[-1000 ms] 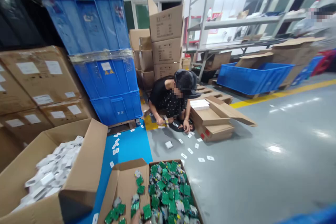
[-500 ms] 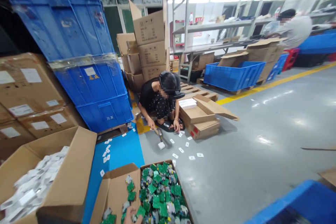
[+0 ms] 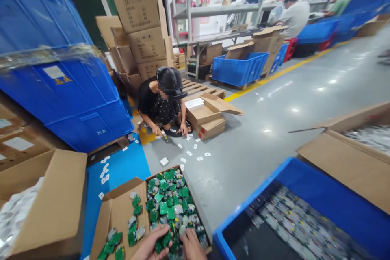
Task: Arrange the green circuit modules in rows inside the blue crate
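Note:
A cardboard box [image 3: 199, 213] at the bottom middle is filled with small green circuit boards [image 3: 171, 212] fixed to grey and white parts. My left hand [image 3: 152, 244] is over the box's left edge, its fingers curled around a green circuit board assembly [image 3: 163, 242]. Beside it my right hand [image 3: 192, 244] reaches into the pile with bent fingers pressed together; whatever is at its fingertips is mostly hidden. Several more board assemblies [image 3: 110, 245] lie on the open cardboard flap [image 3: 122, 207] to the left.
A blue bin [image 3: 236, 219] of grey parts stands at right, near a cardboard box [image 3: 344, 166]. A box of white pieces [image 3: 57, 195] is at left. Ahead, a co-worker [image 3: 161, 101] squats with a hammer [image 3: 164, 135] among white plates [image 3: 183, 160]. Blue crates [image 3: 88, 122] are stacked behind.
The view has turned right, bringing in the blue bin of parts. My right hand has come into view at the pile. The co-worker's hammer has moved away from the white piece on the floor.

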The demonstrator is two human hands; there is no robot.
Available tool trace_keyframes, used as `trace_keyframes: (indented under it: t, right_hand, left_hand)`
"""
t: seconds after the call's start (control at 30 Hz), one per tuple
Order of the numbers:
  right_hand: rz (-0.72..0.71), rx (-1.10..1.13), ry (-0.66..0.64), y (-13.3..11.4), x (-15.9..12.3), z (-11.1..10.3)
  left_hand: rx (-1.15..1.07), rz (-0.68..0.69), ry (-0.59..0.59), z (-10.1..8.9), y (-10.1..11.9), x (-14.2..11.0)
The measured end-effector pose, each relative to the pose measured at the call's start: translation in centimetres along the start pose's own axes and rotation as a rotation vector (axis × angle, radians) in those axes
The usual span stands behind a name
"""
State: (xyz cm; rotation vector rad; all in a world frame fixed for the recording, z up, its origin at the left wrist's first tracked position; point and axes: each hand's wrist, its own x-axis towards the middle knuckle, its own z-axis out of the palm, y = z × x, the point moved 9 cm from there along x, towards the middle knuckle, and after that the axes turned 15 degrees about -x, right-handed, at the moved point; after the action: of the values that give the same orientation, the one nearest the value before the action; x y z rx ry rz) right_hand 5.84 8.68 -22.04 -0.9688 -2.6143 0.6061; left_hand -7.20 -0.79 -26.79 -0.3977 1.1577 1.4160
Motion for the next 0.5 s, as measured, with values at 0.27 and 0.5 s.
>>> trace_keyframes:
  t: [0.27,0.5]
  right_hand:
    - [0.001,0.336,0.227,-1.0,1.7,-9.5]
    - [0.235,0.525,0.158,6.4,2.5,-14.0]
  left_hand:
    - [-0.12,-0.091,-0.29,8.4,-0.6,-1.6]
    - [-0.014,-0.142,-0.432,15.7,-1.1,-3.4]
